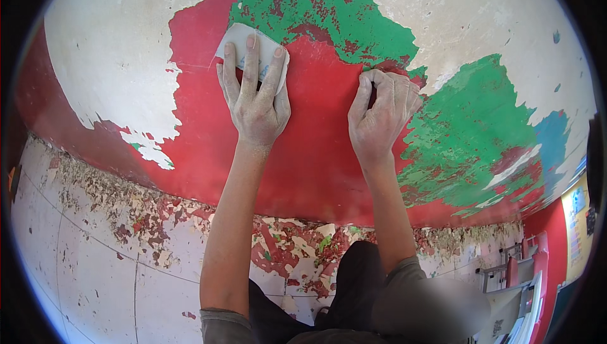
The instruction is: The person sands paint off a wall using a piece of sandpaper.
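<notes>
My left hand [258,111] lies on the painted wall, three fingers spread over a pale backed sheet [263,50], likely sandpaper, that bears printing. The thumb side tucks under the sheet's lower right edge. To the right, my right hand [384,111] pinches thumb and forefinger at the torn upper edge of the red paint layer [322,130]. A small green bit shows at its fingertips; the rest of the grip is hidden. Above both hands, a ragged patch of green paint [327,7] is exposed, with dark red specks.
Off-white wall surface [114,59] surrounds the coloured patches. More green paint [469,145] shows at right, beside a blue patch [552,145]. Paint flakes [303,249] litter the tiled floor [104,292] along the wall base. A metal ladder [517,287] is at lower right.
</notes>
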{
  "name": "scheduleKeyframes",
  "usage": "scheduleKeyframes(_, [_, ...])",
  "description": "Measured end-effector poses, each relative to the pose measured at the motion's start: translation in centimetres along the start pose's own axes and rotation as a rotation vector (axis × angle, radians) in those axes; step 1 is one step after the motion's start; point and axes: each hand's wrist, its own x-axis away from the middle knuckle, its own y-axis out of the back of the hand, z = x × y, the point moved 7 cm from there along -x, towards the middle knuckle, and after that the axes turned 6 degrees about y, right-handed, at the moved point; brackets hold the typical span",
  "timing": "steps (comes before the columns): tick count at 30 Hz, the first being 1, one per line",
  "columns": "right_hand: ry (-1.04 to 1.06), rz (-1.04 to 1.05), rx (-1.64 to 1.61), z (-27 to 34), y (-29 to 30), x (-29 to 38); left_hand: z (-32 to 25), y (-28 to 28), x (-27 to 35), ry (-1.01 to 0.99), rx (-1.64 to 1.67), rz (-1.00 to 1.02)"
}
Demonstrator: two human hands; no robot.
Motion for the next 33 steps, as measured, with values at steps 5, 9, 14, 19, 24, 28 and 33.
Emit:
scheduleKeyframes(5, [0.095,0.047,-0.136,0.3,0.5,-0.4,0.3,0.2,0.0,-0.003,-0.019,0.002])
scheduleKeyframes(9, [-0.011,-0.069,-0.204,-0.1,0.7,-0.1,0.2,0.3,0.0,0.007,0.005,0.001])
scheduleKeyframes(14, [0.097,-0.167,-0.121,0.4,0.6,0.3,0.0,0.1,0.0,-0.006,0.003,-0.014])
scheduleKeyframes(19, [0.018,-0.172,-0.101,0.8,0.2,0.1,0.1,0.2,0.1,-0.001,-0.001,-0.004])
scheduleKeyframes(24, [-0.004,-0.092,-0.091,0.4,0.4,-0.7,-0.1,0.1,0.0,-0.001,-0.003,0.004])
scheduleKeyframes(28, [0.095,0.12,-0.098,-0.1,0.3,-1.2,0.2,0.2,0.0,-0.006,-0.02,0.015])
scheduleKeyframes(33, [0.125,0.082,-0.225,0.0,0.9,-1.1,0.1,0.2,0.1,-0.002,-0.007,0.001])
